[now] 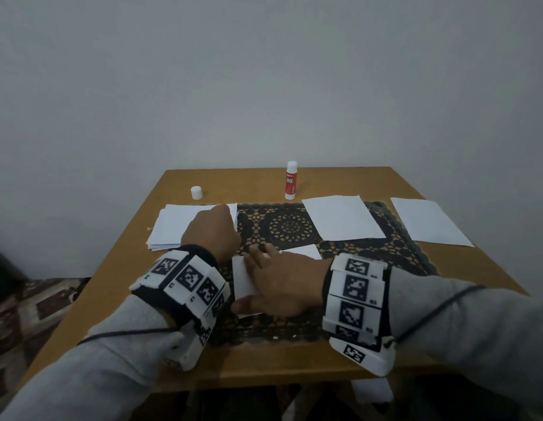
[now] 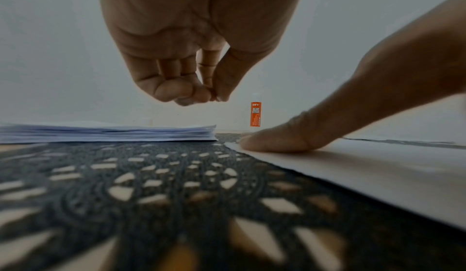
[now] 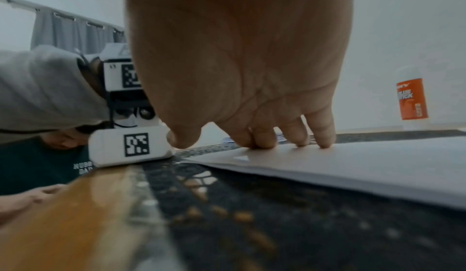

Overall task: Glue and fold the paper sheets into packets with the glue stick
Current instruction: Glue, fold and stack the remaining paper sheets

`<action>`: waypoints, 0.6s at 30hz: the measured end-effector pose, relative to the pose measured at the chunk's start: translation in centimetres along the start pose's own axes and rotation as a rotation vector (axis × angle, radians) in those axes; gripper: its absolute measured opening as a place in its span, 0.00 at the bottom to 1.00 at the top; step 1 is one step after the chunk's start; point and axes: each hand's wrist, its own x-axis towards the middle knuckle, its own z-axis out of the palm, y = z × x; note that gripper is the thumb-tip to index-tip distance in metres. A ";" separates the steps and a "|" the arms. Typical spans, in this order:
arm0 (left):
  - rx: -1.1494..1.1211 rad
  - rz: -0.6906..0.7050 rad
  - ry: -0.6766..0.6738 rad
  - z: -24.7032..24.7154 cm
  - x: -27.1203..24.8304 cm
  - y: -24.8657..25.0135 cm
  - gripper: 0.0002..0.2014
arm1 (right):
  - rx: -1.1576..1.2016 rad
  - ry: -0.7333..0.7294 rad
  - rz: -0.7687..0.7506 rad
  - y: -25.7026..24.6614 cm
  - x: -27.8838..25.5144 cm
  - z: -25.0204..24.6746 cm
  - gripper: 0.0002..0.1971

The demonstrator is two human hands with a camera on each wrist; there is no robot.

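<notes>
A folded white paper [image 1: 244, 281] lies on the black lace mat [image 1: 282, 227] near the table's front. My right hand [image 1: 273, 278] lies flat on it, straight fingers pressing the paper [image 3: 353, 161] down in the right wrist view. My left hand [image 1: 214, 235] hovers just left of it, by the corner of the paper stack [image 1: 173, 226]. Its fingers [image 2: 176, 89] are curled against the thumb with nothing between them. The red and white glue stick [image 1: 291, 181] stands upright and uncapped at the back, and its white cap [image 1: 196, 192] stands at the back left.
Two single white sheets [image 1: 343, 218] [image 1: 428, 221] lie on the right side of the wooden table [image 1: 294, 360]. A plain wall runs right behind the table's far edge. A patterned rug covers the floor to the left.
</notes>
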 end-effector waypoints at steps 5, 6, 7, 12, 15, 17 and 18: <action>0.006 0.017 -0.012 0.3 -0.1 0.2 0.02 | -0.014 -0.035 -0.046 -0.4 0.0 0.2 0.47; 0.001 0.019 -0.015 0.3 0.0 0.2 0.02 | -0.010 -0.018 -0.032 -0.4 0.2 0.2 0.48; -0.001 0.024 -0.019 0.3 -0.1 0.3 0.03 | -0.005 0.001 -0.021 -0.4 0.4 0.2 0.48; 0.017 0.082 -0.081 0.2 -0.3 0.6 0.06 | -0.018 -0.091 -0.097 -0.9 -1.4 0.3 0.50; 0.012 0.119 -0.156 0.3 -0.4 0.7 0.06 | -0.046 -0.100 -0.065 1.1 -2.8 0.3 0.49; 0.030 0.155 -0.215 0.4 -0.5 0.8 0.06 | -0.020 -0.088 0.036 3.4 -3.0 0.3 0.49; 0.036 0.175 -0.250 0.4 -0.5 0.9 0.06 | -0.007 -0.091 0.081 4.2 -3.0 0.4 0.49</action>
